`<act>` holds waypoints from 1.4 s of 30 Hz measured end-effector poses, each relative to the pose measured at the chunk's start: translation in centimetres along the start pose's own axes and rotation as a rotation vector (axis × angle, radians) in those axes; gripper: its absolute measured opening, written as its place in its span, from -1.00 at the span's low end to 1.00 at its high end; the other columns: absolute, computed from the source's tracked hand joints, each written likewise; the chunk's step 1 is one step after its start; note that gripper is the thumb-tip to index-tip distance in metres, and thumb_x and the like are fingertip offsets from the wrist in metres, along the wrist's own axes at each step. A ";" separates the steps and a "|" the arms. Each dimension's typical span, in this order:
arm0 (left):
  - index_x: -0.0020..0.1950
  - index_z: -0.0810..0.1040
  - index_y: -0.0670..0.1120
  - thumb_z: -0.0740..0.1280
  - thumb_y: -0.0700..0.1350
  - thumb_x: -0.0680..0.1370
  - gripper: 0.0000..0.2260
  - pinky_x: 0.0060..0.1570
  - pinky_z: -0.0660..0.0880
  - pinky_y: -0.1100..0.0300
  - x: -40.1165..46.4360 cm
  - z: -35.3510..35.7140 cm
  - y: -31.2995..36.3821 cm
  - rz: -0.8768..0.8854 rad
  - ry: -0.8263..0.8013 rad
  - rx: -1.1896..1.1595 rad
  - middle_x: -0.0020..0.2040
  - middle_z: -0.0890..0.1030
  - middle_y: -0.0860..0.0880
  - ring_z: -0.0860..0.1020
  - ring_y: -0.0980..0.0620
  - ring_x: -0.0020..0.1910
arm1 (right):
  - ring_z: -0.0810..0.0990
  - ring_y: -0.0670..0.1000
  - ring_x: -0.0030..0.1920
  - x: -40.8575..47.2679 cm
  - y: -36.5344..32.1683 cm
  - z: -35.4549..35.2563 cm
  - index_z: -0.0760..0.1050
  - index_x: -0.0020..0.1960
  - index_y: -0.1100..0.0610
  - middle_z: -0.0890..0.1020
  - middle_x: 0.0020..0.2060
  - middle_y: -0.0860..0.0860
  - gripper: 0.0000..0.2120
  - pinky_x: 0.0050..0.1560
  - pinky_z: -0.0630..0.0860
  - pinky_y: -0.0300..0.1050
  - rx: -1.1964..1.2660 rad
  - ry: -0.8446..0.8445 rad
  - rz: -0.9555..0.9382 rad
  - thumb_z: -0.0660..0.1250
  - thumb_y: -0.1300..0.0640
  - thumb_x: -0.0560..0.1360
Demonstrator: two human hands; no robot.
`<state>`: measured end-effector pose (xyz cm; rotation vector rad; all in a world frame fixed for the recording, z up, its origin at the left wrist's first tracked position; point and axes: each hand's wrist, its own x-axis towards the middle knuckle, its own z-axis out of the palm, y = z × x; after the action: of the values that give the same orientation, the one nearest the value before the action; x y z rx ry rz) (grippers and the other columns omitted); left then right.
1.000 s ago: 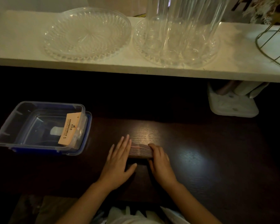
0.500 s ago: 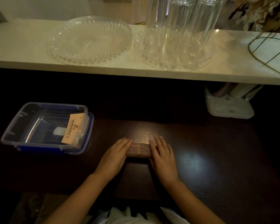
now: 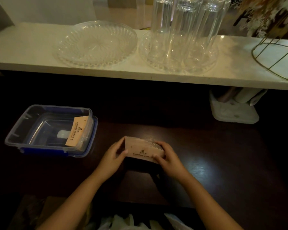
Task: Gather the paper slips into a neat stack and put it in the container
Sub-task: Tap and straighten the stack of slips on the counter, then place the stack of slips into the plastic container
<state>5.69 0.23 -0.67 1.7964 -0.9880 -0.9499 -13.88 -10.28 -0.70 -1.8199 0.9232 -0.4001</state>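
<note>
**A:** What lies nearest the person?

**B:** Two bare forearms reach forward over a dark wooden tabletop (image 3: 223,163). The left hand (image 3: 114,155) and right hand (image 3: 169,156) close around opposite ends of a stack of paper slips (image 3: 144,149). Each grip is curled shut on the stack, thumbs on the near face and fingers wrapped behind. The stack stands on its long edge, printed face tilted toward the camera, squarely between the two palms.

**A:** And around it?

**B:** To the left, well apart from the hands, sits a clear plastic container (image 3: 23,128) with blue trim. One orange slip (image 3: 76,131) leans against its right inner wall. Bare tabletop lies between the stack and the container.

**A:** Farther back?

**B:** A white holder (image 3: 233,112) sits at the far right. Above it runs a white shelf (image 3: 23,52) carrying a clear glass plate (image 3: 95,44), tall clear glasses (image 3: 186,27) on a second plate, and a gold wire frame (image 3: 276,58).
</note>
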 end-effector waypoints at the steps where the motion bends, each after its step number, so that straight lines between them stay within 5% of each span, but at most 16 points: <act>1: 0.44 0.20 -0.02 0.19 -0.17 0.57 -0.55 0.06 0.30 0.55 -0.3 0.4 0.5 0.005 0.024 -0.004 0.24 0.36 0.10 0.35 0.27 0.21 | 0.40 -0.03 0.23 0.0 -0.7 0.4 0.29 0.30 0.04 0.38 0.23 0.00 -0.57 0.26 0.42 -0.08 0.051 -0.015 0.020 0.30 0.22 0.48; 6: 0.46 0.17 -0.06 0.07 -0.16 0.61 -0.59 0.15 0.27 0.37 -1.5 0.8 2.7 -0.015 0.113 -0.067 0.32 0.33 -0.02 0.33 0.15 0.26 | 0.47 -0.02 0.19 -0.4 -2.8 1.6 0.26 0.27 -0.03 0.41 0.24 0.03 -0.62 0.16 0.54 -0.02 0.265 -0.086 0.139 0.23 0.24 0.52; 11: 0.42 0.27 -0.01 0.29 -0.15 0.50 -0.51 0.27 0.40 0.04 -3.2 -1.6 3.3 -0.112 0.115 -0.323 0.29 0.50 -0.09 0.47 0.03 0.23 | 0.60 0.03 0.04 -0.4 -3.9 2.0 0.38 0.15 0.04 0.58 0.07 0.11 -0.78 -0.14 0.61 -0.16 0.579 -0.226 0.341 0.22 0.24 0.53; 14: 0.29 0.43 0.00 0.48 -0.06 0.29 -0.42 0.08 0.54 0.15 -4.4 -2.4 3.7 -0.092 0.062 -0.693 0.20 0.60 -0.09 0.55 -0.03 0.19 | 0.59 0.13 0.03 -0.4 -5.5 3.8 0.43 0.15 0.21 0.60 0.03 0.18 -0.74 -0.10 0.65 0.03 1.131 -0.253 0.495 0.25 0.27 0.47; 18: 0.24 0.41 0.05 0.61 0.05 0.08 -0.22 0.00 0.55 0.18 -5.1 -4.9 4.2 -0.065 -0.085 -0.740 0.13 0.64 -0.02 0.55 -0.02 0.18 | 0.64 0.18 -0.04 -0.7 -8.5 6.1 0.48 0.14 0.31 0.63 -0.03 0.25 -0.59 -0.07 0.62 0.16 1.468 -0.469 0.590 0.44 0.29 0.32; 22: 0.36 0.23 0.26 0.57 0.06 0.15 -0.13 0.01 0.56 0.13 -4.8 -8.7 4.6 0.054 -0.009 -0.661 0.22 0.58 -0.03 0.54 -0.04 0.20 | 0.62 0.18 0.02 -0.9 -10.8 8.0 0.53 0.13 0.30 0.60 0.02 0.25 -0.51 -0.05 0.62 0.17 1.453 -0.687 0.616 0.54 0.31 0.22; 27: 0.38 0.23 0.21 0.44 -0.10 0.33 -0.30 -0.07 0.57 0.13 -4.7 -11.9 3.4 0.069 0.116 -0.714 0.11 0.65 -0.06 0.60 -0.11 0.11 | 0.62 0.19 0.03 0.3 -13.4 10.7 0.58 0.09 0.28 0.62 0.01 0.24 -0.62 -0.06 0.62 0.18 1.381 -0.719 0.684 0.49 0.26 0.28; 32: 0.31 0.35 0.23 0.50 -0.01 0.22 -0.30 -0.11 0.59 0.10 -3.9 -16.0 1.9 -0.067 0.155 -0.806 0.16 0.61 -0.06 0.60 -0.05 0.10 | 0.59 0.11 0.07 3.4 -15.7 13.0 0.53 0.16 0.24 0.62 0.02 0.17 -0.59 0.08 0.56 0.03 0.927 -0.635 0.615 0.39 0.07 0.37; 36: 0.31 0.39 0.12 0.58 0.11 0.10 -0.19 0.02 0.55 -0.04 -2.8 -20.3 1.3 -0.118 0.008 -0.879 0.10 0.65 -0.11 0.58 -0.14 0.12 | 0.63 0.04 -0.03 5.3 -18.2 15.4 0.56 0.07 0.25 0.67 -0.07 0.11 -0.71 0.04 0.58 -0.11 0.933 -0.710 0.535 0.37 0.13 0.40; 39: 0.22 0.49 -0.05 0.50 0.12 0.17 -0.34 -0.05 0.56 0.05 -2.2 -23.3 1.3 -0.242 0.064 -0.803 0.01 0.69 -0.10 0.63 -0.08 0.05 | 0.66 0.07 -0.05 6.4 -19.7 18.2 0.60 0.00 0.23 0.70 -0.10 0.13 -0.77 -0.04 0.61 -0.09 0.981 -0.574 0.590 0.40 0.18 0.36; 42: 0.05 0.57 -0.03 0.43 0.12 0.23 -0.55 -0.13 0.59 0.12 -1.7 -24.9 0.5 -0.274 0.117 -0.563 -0.11 0.72 0.00 0.66 0.01 -0.07 | 0.66 0.09 -0.02 7.6 -20.8 20.3 0.55 0.06 0.19 0.71 -0.07 0.11 -0.62 0.00 0.58 -0.01 0.820 -0.334 0.595 0.45 0.16 0.26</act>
<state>26.93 9.39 8.80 1.4980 -0.3485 -1.1396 12.57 1.05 8.03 -0.7819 0.8426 -0.0605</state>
